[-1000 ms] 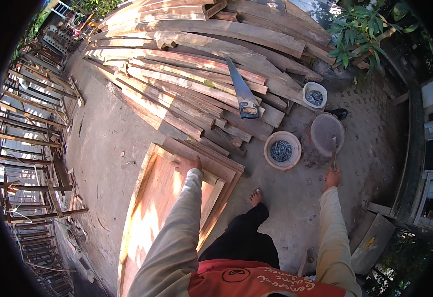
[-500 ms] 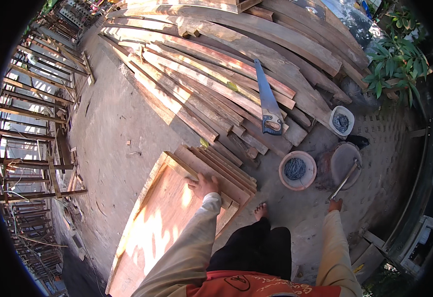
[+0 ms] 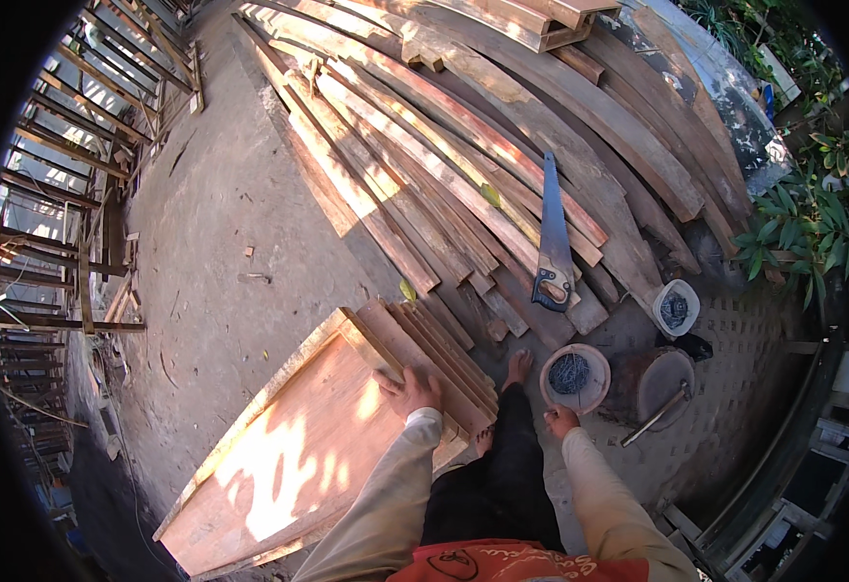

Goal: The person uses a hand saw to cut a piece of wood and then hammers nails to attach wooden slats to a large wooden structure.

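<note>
My left hand [image 3: 412,392] grips the frame edge of a shallow wooden panel [image 3: 347,388], with its fingers over the edge board. Sunlit patches lie across the panel, which is the nearest of several stacked framed panels [image 3: 449,354]. By the near rim of a round bowl [image 3: 594,390] is my right hand [image 3: 561,419], its fingers bent and mostly turned out of sight. Dark nails [image 3: 568,373] lie in that bowl. A hammer [image 3: 655,415] rests on the top edge of a round stump-like block [image 3: 662,380], apart from my right hand.
A handsaw [image 3: 555,238] lies across a pile of long planks [image 3: 463,145] ahead. Behind the block stands a white tub [image 3: 677,308] holding grey wire or nails. Timber racks [image 3: 75,194] line the left side, and leafy plants [image 3: 793,233] grow at the right.
My right hand has let go of the hammer, leaving it on the block, and has moved left to the nail bowl. My left hand stays on the panel. The head view has shifted.
</note>
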Motion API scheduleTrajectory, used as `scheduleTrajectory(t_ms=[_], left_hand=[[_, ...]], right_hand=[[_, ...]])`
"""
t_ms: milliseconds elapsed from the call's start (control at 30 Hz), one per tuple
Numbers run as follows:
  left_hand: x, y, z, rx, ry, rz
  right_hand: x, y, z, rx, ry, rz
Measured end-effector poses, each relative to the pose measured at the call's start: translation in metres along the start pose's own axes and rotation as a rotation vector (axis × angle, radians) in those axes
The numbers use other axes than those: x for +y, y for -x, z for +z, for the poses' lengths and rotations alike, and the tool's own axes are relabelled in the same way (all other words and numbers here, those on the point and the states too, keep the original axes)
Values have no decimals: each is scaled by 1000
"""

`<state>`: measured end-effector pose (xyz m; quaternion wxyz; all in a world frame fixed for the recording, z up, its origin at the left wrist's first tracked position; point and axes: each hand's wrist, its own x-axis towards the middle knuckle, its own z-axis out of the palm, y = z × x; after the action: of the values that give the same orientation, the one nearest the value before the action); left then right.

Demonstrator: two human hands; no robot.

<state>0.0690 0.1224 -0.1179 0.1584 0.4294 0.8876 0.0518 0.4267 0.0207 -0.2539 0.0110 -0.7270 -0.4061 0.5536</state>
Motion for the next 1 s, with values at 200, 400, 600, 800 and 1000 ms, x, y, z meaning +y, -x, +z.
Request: scheduleTrajectory(t_ms=[200, 400, 600, 800, 1000], left_hand=[[15, -52, -7, 15, 22, 15], [49, -94, 15, -12, 11, -19], [69, -136, 36, 24, -2, -38], [81, -150, 43, -13, -55, -79], [70, -146, 46, 25, -61, -73]], right_hand=[[-154, -152, -33, 214, 201, -205], [-235, -304, -98, 748, -197, 175], [-258, -379, -128, 556, -703, 475], [-238, -417, -135, 335, -759, 428], [-240, -408, -137, 330, -730, 455]])
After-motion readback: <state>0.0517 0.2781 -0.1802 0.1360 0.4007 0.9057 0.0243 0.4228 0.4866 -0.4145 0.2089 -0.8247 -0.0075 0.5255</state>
